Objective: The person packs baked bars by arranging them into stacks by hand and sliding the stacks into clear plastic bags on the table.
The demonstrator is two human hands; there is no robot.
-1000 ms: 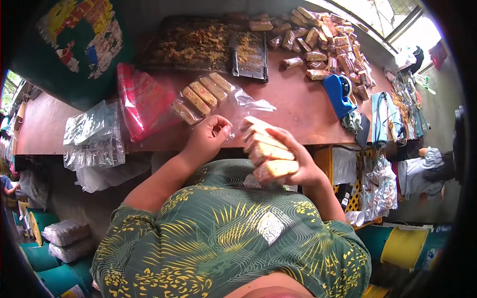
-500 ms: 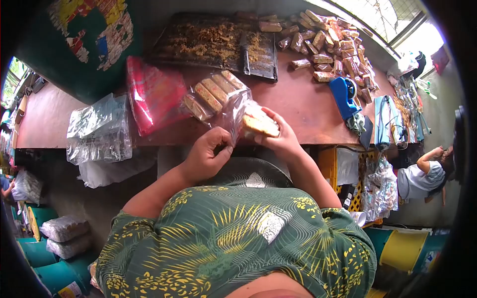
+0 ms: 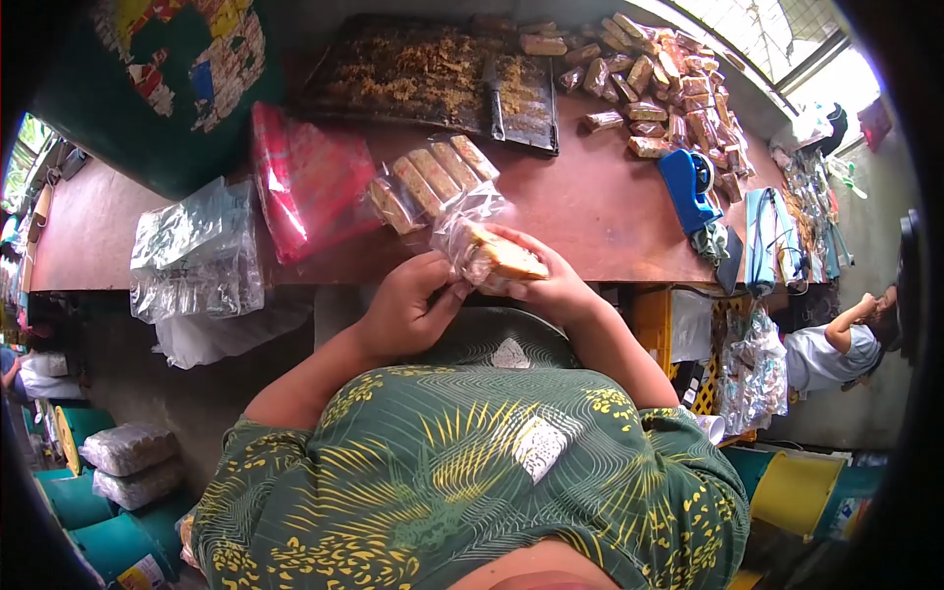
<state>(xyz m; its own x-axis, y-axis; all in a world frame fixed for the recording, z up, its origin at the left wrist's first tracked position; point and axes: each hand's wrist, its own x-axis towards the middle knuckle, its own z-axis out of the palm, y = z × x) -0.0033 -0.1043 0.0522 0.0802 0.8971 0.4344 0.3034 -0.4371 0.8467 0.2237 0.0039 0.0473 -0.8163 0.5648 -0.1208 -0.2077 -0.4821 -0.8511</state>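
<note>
My left hand pinches the edge of a clear plastic bag at the table's front edge. My right hand is wrapped round a stack of pale bars, whose left end lies against or inside the bag's mouth. How many bars it holds is hidden by the fingers. Just beyond my hands, several speckled bars lie side by side on the table, with clear plastic about them. A pink plastic sheet or bag lies left of them.
A dark tray with crumbs and a knife stands at the back. Wrapped bars are heaped behind a blue tape dispenser. Clear bags hang over the front edge. Another person is at the far right.
The bars in my right hand have come left from beside the bag to its mouth and turned more level. My left hand now holds the plastic against them. The view has shifted slightly.
</note>
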